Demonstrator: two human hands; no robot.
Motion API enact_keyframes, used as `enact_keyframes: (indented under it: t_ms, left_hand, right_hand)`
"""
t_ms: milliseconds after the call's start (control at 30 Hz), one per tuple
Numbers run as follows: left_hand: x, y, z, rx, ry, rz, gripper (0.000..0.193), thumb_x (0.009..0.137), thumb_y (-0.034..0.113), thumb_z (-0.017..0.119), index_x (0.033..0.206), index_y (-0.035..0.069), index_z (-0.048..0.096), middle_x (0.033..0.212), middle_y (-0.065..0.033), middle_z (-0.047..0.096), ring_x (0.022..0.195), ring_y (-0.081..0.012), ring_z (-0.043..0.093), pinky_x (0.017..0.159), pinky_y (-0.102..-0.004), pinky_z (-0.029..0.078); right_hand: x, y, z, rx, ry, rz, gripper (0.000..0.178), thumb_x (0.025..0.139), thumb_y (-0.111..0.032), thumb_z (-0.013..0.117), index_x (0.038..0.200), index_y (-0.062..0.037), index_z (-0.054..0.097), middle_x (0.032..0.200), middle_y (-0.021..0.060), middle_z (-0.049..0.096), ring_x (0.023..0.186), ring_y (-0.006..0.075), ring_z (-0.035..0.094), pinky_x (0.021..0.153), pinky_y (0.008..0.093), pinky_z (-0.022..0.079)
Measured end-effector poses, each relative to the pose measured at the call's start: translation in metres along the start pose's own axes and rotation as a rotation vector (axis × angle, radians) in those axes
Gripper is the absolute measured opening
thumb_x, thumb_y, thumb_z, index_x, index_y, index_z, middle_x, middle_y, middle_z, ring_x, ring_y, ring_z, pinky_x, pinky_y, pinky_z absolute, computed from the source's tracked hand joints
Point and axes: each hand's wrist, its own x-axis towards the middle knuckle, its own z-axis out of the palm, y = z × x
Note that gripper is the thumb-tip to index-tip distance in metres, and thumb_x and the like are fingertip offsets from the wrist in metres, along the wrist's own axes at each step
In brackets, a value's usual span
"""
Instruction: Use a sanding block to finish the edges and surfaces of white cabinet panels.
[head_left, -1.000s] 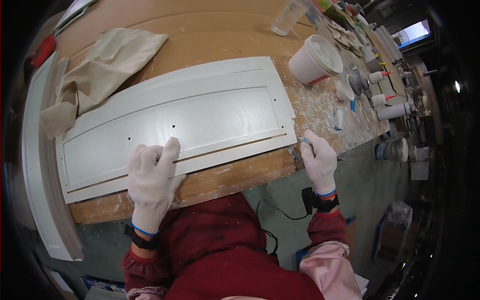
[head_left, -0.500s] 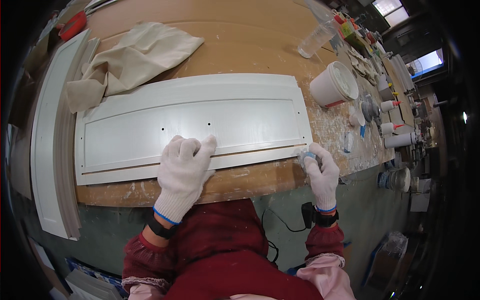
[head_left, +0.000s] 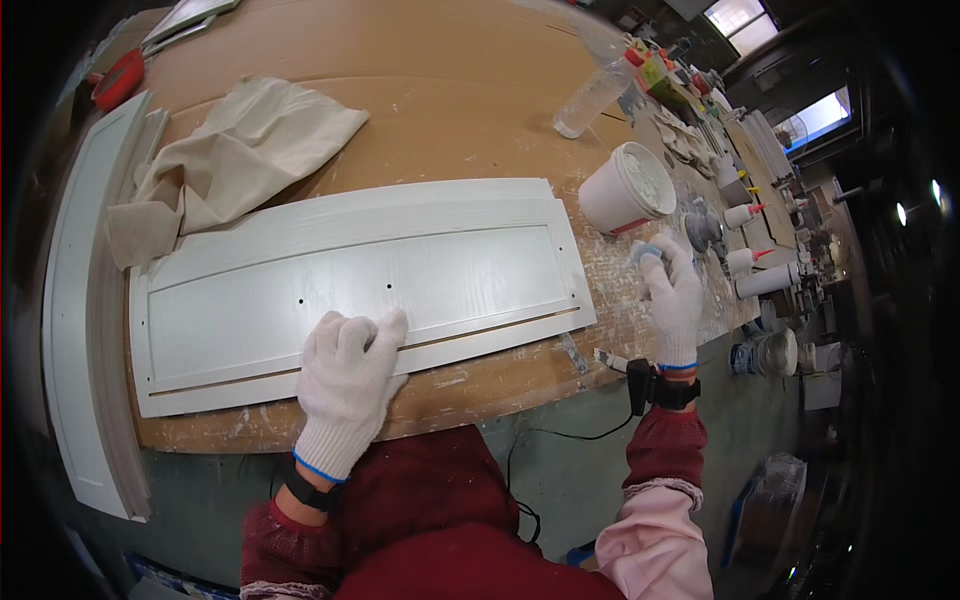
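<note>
A white cabinet door panel (head_left: 450, 255) with a recessed centre, a long narrow slot and small dark holes lies flat on the brown-covered table. My left hand (head_left: 345, 380), in a white knitted glove, bears on its near edge with curled fingers and the thumb by the rim. Off the panel's right end, my gloved right hand (head_left: 672, 295) pinches a small light-blue piece (head_left: 645, 252), its kind too small to make out. Just beyond that hand stands a white bucket (head_left: 612, 195) holding a pale paste.
A beige cloth (head_left: 245, 150) covers the panel's far left corner. More white panels (head_left: 85, 310) are stacked at left. A clear bottle (head_left: 590, 100) lies behind the bucket; glue bottles (head_left: 742, 215) and a grey paint-smeared tool (head_left: 703, 230) sit at right. A cable (head_left: 580, 434) hangs in front.
My right hand has moved from the panel's right end toward the bucket, with the light-blue piece still pinched. My left hand keeps its place on the panel. The whole view has shifted.
</note>
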Motion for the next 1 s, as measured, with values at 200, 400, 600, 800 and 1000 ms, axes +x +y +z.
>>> enact_keyframes:
  t_ms: [200, 400, 600, 800, 1000]
  left_hand:
    - [0.0, -0.003, -0.003, 0.034, 0.026, 0.021, 0.061, 0.052, 0.012, 0.083, 0.11, 0.014, 0.065, 0.086, -0.0017, 0.043, 0.08, -0.0213, 0.05, 0.069, -0.0347, 0.047]
    - [0.008, 0.003, 0.001, 0.014, 0.033, 0.03, 0.056, 0.053, 0.006, 0.079, 0.107, 0.013, 0.066, 0.084, -0.0023, 0.043, 0.076, -0.0211, 0.05, 0.065, -0.0343, 0.046]
    - [0.009, -0.001, 0.0, 0.015, 0.103, 0.059, 0.052, 0.055, 0.006, 0.08, 0.105, 0.01, 0.067, 0.083, -0.0031, 0.044, 0.072, -0.0212, 0.05, 0.061, -0.0344, 0.045]
    - [0.012, 0.002, 0.003, 0.021, 0.096, 0.089, 0.049, 0.056, 0.004, 0.08, 0.104, 0.007, 0.067, 0.08, -0.004, 0.046, 0.067, -0.0211, 0.049, 0.057, -0.0334, 0.043]
    - [0.017, 0.004, -0.002, -0.007, 0.055, 0.079, 0.054, 0.053, 0.001, 0.079, 0.106, 0.006, 0.066, 0.079, -0.0038, 0.046, 0.066, -0.021, 0.047, 0.055, -0.0329, 0.041]
  right_hand:
    - [0.066, 0.025, -0.045, -0.098, 0.187, -0.075, 0.032, 0.091, -0.013, 0.064, 0.12, 0.0003, 0.063, 0.095, 0.0069, 0.069, 0.079, 0.0119, 0.063, 0.071, 0.0265, 0.049]
    - [0.109, 0.107, -0.104, -0.502, 0.21, 0.053, 0.033, 0.083, -0.025, 0.07, 0.108, -0.0043, 0.069, 0.092, 0.0116, 0.071, 0.084, 0.0202, 0.067, 0.079, 0.0331, 0.051]
    - [0.094, 0.1, -0.103, -0.597, 0.171, -0.029, 0.029, 0.082, -0.023, 0.069, 0.104, -0.0035, 0.07, 0.09, 0.0132, 0.071, 0.084, 0.0242, 0.068, 0.079, 0.0341, 0.051]
    - [0.057, 0.112, -0.088, -0.766, 0.026, 0.105, 0.033, 0.081, -0.021, 0.069, 0.108, -0.0016, 0.07, 0.094, 0.0163, 0.072, 0.088, 0.0256, 0.07, 0.08, 0.0346, 0.053]
    - [0.066, 0.107, -0.089, -0.629, 0.039, 0.121, 0.031, 0.08, -0.024, 0.068, 0.104, -0.0052, 0.071, 0.093, 0.0171, 0.071, 0.088, 0.029, 0.069, 0.079, 0.0367, 0.051]
